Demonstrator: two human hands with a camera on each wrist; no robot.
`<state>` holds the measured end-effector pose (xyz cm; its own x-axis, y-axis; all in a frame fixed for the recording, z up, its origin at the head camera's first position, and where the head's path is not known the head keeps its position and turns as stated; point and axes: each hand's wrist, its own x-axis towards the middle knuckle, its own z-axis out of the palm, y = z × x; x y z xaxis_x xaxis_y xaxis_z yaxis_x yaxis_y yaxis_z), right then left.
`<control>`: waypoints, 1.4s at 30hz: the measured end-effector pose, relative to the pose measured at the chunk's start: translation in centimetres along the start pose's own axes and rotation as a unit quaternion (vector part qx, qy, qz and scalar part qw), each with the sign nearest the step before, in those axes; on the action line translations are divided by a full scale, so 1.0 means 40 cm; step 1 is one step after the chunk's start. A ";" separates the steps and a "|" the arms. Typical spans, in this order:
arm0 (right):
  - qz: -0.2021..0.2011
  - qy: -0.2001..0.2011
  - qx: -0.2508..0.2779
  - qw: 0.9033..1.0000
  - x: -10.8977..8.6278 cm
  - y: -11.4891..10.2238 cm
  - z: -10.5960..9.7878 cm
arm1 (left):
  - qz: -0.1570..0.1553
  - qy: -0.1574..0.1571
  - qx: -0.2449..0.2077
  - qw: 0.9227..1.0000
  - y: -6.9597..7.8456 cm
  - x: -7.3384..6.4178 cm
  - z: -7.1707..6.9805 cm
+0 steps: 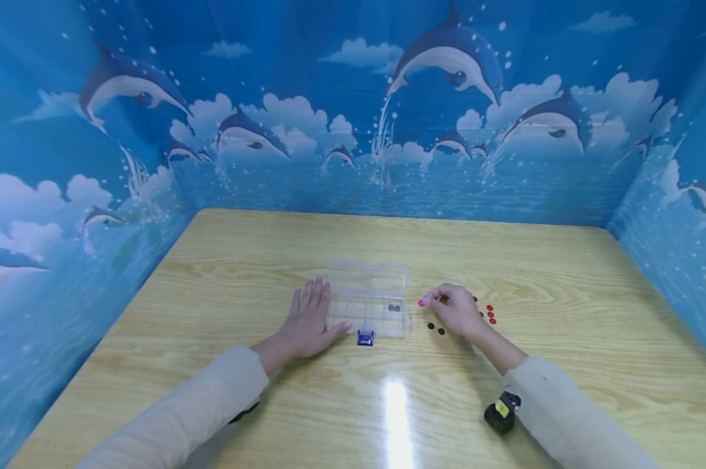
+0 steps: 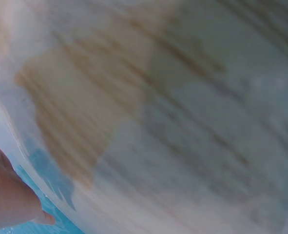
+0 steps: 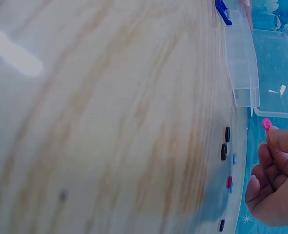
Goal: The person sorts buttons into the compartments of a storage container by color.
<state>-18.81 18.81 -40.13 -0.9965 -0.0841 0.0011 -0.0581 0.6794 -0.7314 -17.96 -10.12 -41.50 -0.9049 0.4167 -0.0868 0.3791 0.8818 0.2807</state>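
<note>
A clear plastic compartment box [image 1: 346, 326] lies on the table with its lid [image 1: 368, 280] raised at the back and a blue latch [image 1: 365, 339] at the front. Two grey buttons [image 1: 394, 308] sit in a compartment at its right. My left hand [image 1: 309, 326] rests flat along the box's left side, fingers straight, thumb at the front edge; only part of this hand [image 2: 12, 195] shows in the left wrist view. Right of the box, my right hand [image 1: 455, 311] pinches a pink button [image 3: 267, 124] between thumb and forefinger, just off the box's side.
Two black buttons [image 1: 436, 329] lie in front of the right hand. Several red buttons [image 1: 490, 315] form a short row to its right, with more black buttons partly hidden beside it. A dolphin-printed curtain [image 1: 353, 176] surrounds the wooden table [image 1: 259, 241] at back and sides.
</note>
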 end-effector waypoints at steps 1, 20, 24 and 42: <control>-0.002 0.002 0.003 1.000 0.000 -0.003 0.002 | -0.001 -0.002 0.000 1.000 0.000 -0.001 0.000; 0.005 0.002 0.044 0.999 0.006 -0.054 0.043 | 0.004 0.001 0.001 1.000 0.004 -0.003 -0.005; 0.001 0.006 0.037 0.999 0.011 -0.067 0.049 | 0.006 0.000 0.003 1.000 0.004 -0.003 -0.006; 0.021 0.005 0.047 0.999 0.028 -0.103 0.073 | 0.006 -0.006 0.005 1.000 0.003 -0.004 -0.008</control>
<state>-19.52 13.77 -39.10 -0.9985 -0.0493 -0.0232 -0.0117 0.6102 -0.7922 -17.84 -10.17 -41.16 -0.8980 0.4293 -0.0960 0.3913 0.8793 0.2717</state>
